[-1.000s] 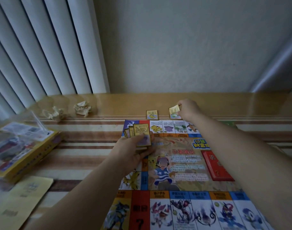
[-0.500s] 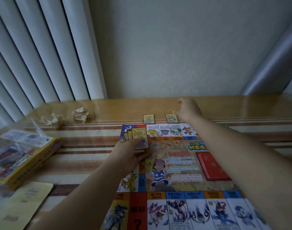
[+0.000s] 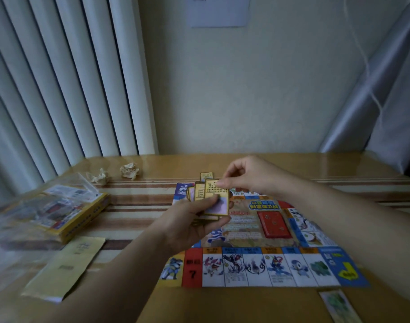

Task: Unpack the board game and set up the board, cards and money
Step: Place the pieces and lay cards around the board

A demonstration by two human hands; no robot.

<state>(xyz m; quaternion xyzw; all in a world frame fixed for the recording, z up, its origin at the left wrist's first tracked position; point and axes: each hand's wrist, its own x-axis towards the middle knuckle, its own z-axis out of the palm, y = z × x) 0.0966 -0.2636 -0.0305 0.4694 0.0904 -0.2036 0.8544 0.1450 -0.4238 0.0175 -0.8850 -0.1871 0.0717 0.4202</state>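
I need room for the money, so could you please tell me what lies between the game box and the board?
In the head view, only bare striped cloth lies between the game box and the board.

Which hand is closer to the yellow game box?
Left. The left hand holds cards right of the yellow game box; the right hand pinches a card farther right.

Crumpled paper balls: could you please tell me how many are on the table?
2. One paper ball lies near the far edge of the table; the second paper ball lies just left of it. None seems hidden.
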